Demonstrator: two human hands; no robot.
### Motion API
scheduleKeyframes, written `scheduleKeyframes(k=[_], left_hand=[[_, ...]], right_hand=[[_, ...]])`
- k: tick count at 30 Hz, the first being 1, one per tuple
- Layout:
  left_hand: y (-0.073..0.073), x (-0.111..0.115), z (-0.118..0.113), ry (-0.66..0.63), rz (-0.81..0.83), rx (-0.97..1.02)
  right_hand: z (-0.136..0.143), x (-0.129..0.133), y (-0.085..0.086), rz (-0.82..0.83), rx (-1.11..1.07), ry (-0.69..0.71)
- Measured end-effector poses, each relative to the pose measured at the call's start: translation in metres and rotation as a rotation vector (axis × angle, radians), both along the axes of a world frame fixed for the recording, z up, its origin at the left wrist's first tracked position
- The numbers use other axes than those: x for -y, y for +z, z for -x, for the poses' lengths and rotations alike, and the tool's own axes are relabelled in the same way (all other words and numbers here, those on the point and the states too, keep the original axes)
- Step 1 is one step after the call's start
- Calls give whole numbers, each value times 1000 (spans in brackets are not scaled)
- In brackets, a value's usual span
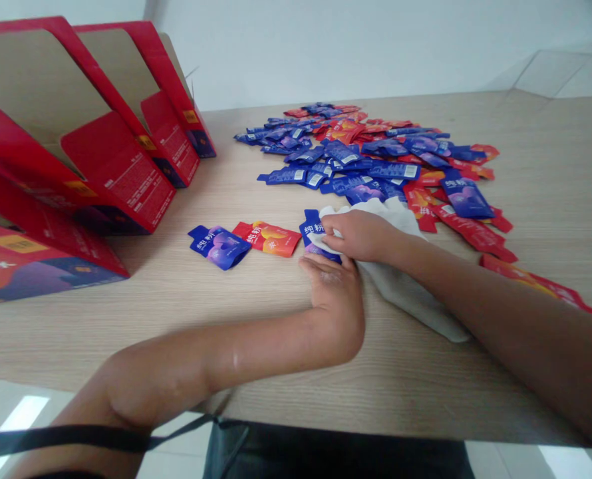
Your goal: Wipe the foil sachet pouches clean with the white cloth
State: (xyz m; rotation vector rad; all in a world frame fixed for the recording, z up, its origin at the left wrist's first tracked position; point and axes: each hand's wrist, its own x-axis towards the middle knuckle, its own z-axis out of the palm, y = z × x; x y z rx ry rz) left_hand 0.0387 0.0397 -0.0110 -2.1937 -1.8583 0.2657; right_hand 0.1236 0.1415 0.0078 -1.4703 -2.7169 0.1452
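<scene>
My right hand [358, 234] is closed on a white cloth [400, 283], whose edge lies over a blue packet [310, 219] on the table. My left hand [332, 276] is at the lower edge of that packet, its fingers stretched out against it. Left of the hands, an orange-red packet [275, 239] and another blue packet [219, 247] lie flat in a row. Beyond the hands spreads a pile of blue and red packets [343, 153], some reaching down the right side past the cloth.
Several open red cardboard boxes [121, 173] stand at the left of the wooden table [256, 392]. A red packet [530, 276] lies by my right forearm. A pale wall [350, 46] rises behind the table.
</scene>
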Motion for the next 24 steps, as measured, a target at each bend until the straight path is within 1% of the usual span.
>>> scheduleKeyframes(k=[4, 9, 13, 15, 16, 18, 19, 21, 24], left_hand=[[-1, 0, 0, 13, -3, -12], [-1, 0, 0, -14, 25, -72], [-2, 0, 0, -20, 2, -101], [-2, -1, 0, -13, -8, -81], [-3, -1, 0, -7, -7, -70], [-3, -2, -1, 1, 0, -42], [-3, -2, -1, 4, 0, -28], [-3, -1, 0, 3, -9, -5], [-1, 0, 1, -13, -24, -7]], right_hand=[[-3, -5, -4, -24, 19, -40], [-9, -12, -8, -75, 23, -85], [-9, -10, -1, -148, -44, -114], [-6, -5, 3, -174, -98, -79], [-3, -2, 4, -164, -114, -36], [2, 2, 4, -77, -78, 51], [3, 4, 3, -38, -55, 71], [6, 4, 0, 0, -29, 63], [5, 2, -2, 3, -13, 16]])
